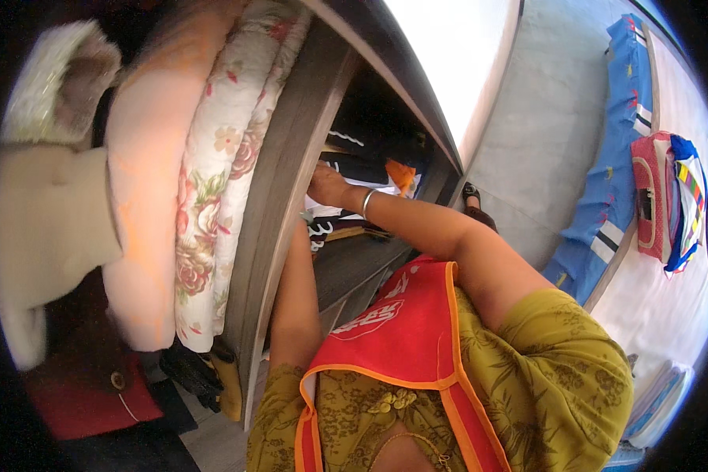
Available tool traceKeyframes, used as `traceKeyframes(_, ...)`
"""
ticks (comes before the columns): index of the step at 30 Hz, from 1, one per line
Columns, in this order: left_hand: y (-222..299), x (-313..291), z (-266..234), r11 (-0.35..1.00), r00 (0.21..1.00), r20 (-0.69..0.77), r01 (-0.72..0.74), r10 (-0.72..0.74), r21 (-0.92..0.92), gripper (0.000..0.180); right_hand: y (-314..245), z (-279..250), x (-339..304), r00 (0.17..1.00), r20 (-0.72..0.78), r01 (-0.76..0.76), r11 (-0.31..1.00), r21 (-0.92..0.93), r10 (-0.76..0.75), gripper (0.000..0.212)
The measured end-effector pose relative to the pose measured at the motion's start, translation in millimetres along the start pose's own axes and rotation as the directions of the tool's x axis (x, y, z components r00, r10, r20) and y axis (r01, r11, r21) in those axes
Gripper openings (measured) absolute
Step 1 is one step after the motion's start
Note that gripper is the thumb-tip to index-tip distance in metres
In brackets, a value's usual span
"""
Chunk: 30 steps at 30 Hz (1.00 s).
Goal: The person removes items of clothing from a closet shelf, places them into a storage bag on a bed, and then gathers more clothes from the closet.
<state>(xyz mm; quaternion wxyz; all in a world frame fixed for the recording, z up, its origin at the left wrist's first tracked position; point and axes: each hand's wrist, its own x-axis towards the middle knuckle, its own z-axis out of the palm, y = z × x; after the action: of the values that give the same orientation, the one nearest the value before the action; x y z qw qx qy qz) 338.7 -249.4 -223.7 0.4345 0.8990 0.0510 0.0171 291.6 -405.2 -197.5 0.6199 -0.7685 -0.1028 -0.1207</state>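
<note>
My right hand [330,186], with a silver bangle at the wrist, reaches into a dark wooden wardrobe compartment. Its fingers look curled in beside the panel's edge; whatever they hold is hidden. Around it are folded clothes [377,177], mostly black and white with an orange patch. A white wavy hanger [319,229] lies just below the hand, and another pale wavy piece [346,138] shows above it. My left forearm [297,287] goes up behind the upright wooden panel [279,173], which hides my left hand.
Left of the panel hang a floral quilted cover [212,228], a peach fluffy blanket [145,197] and a cream garment [47,212]. A white door [440,55] stands ahead. At right, a bed [669,86] with a blue edge bears a pink bag [651,197]. A shoe [470,191] is on the floor.
</note>
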Motion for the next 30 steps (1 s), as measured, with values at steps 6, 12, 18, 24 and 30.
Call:
traceKeyframes(6, -7.9, 30.8, 28.3, 0.973, 0.981, 0.126, 0.165, -0.145, -0.164, 0.057, 21.5, -6.9, -6.3, 0.991, 0.076, -0.121, 0.974, 0.189, 0.108, 0.067)
traceKeyframes(12, -65.7, 72.6, -13.5, 0.942, 0.946, 0.146, 0.308, -0.289, -0.134, 0.055, -1.0, -4.8, -24.5, 0.886, 0.424, -0.296, 0.934, 0.201, 0.189, 0.066)
traceKeyframes(18, 40.9, 30.7, 51.8, 0.955, 0.987, -0.013, -0.15, 0.158, 0.256, 0.056, 98.3, -48.7, -12.4, 0.943, 0.275, -0.079, 0.932, -0.354, 0.184, 0.055)
traceKeyframes(24, -20.9, 40.1, -7.1, 0.756, 0.836, -0.266, -0.24, 0.479, 0.609, 0.06, 37.4, -101.7, 34.8, 0.932, 0.299, -0.227, 0.973, 0.041, 0.205, 0.039)
traceKeyframes(30, -6.0, 23.8, -3.2, 0.893, 0.958, -0.062, -0.238, 0.281, 0.381, 0.055, 110.9, -119.5, 49.5, 0.971, 0.065, -0.221, 0.967, -0.126, 0.231, 0.027)
